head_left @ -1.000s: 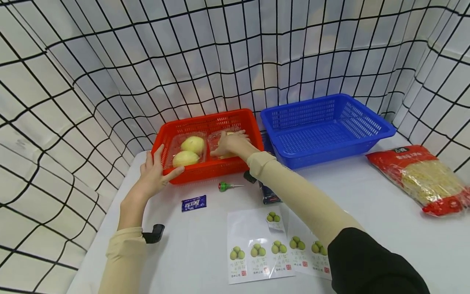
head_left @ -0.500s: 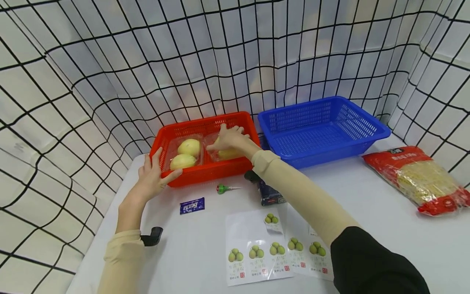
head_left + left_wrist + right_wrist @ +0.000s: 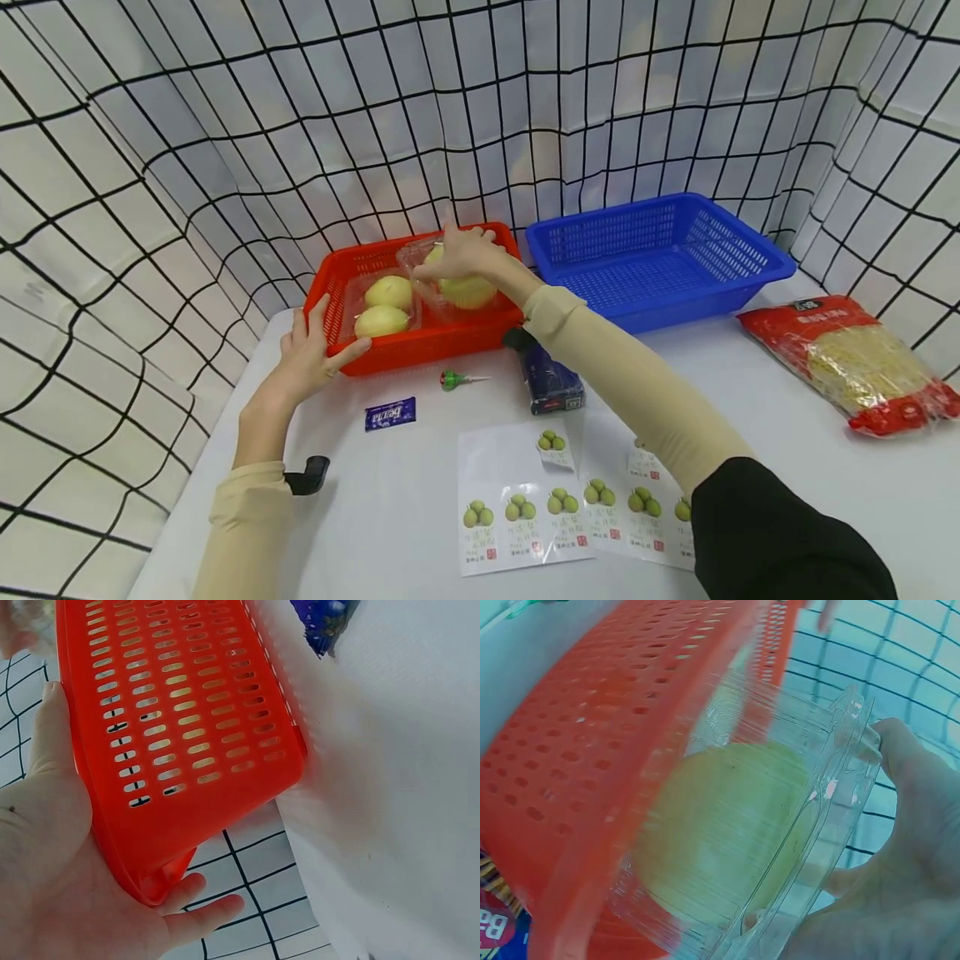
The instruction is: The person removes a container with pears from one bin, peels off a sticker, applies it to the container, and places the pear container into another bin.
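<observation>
Backdrop: white cloth walls (image 3: 225,125) with a black grid, round a white table (image 3: 750,433).
Red basket (image 3: 420,337): at the far left of the table, against the wall; perforated sides; the left wrist view shows its near corner.
Left hand (image 3: 311,358): rests on the red basket's near left corner, palm to the wall, thumb along the front, fingers fairly straight and laid flat on the plastic, curled round nothing.
Right hand (image 3: 465,254): grasps a clear box (image 3: 457,292) from above, fingers bent over its rim.
Clear box: thin transparent plastic, raised above the right half of the red basket, tilted; yellow fruit (image 3: 727,825) inside fills most of it.
Second box (image 3: 378,308): lies in the left half of the red basket, two pale yellow fruits in it.
Blue basket (image 3: 660,258): just right of the red one, at the back.
Noodle bag (image 3: 862,362): red and clear, at the table's right edge.
Lollipop (image 3: 453,380): green head, just before the red basket.
Sachet (image 3: 390,413): blue, near the left hand.
Dark packet (image 3: 551,387): under the right forearm.
Label sheets (image 3: 555,500): white, printed with green fruit, at the near edge.
</observation>
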`<state>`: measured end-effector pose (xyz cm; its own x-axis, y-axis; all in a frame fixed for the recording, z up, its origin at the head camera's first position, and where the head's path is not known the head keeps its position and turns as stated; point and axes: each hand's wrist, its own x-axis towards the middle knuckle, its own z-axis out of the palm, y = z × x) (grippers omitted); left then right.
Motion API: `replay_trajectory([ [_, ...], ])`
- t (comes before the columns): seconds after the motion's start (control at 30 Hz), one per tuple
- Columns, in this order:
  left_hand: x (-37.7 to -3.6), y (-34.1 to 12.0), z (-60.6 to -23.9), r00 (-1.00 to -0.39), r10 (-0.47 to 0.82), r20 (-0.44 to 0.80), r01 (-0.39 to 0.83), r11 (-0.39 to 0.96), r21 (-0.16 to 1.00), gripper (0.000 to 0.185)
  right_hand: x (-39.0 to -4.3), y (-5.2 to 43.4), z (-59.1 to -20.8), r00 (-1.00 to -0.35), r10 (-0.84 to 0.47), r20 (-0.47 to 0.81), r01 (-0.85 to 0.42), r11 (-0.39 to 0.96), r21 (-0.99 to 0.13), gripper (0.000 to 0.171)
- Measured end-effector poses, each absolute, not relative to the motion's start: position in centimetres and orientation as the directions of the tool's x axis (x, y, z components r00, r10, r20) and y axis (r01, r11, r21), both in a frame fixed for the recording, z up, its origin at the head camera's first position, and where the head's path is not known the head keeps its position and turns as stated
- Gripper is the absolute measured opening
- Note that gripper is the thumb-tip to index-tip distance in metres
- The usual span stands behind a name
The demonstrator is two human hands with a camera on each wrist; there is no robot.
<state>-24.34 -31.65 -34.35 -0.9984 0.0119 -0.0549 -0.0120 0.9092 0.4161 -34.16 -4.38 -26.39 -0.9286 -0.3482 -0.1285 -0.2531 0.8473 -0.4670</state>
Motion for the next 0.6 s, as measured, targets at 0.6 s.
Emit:
replay_trajectory([
  [0.6, -24.3, -31.5, -34.2, -0.998, -0.016, -0.064, -0.038, 0.928, 0.371, 0.114, -27.9, 0.2, -22.9, -0.817, -0.562, 0.130, -0.543, 0.672, -0.503, 0.096],
])
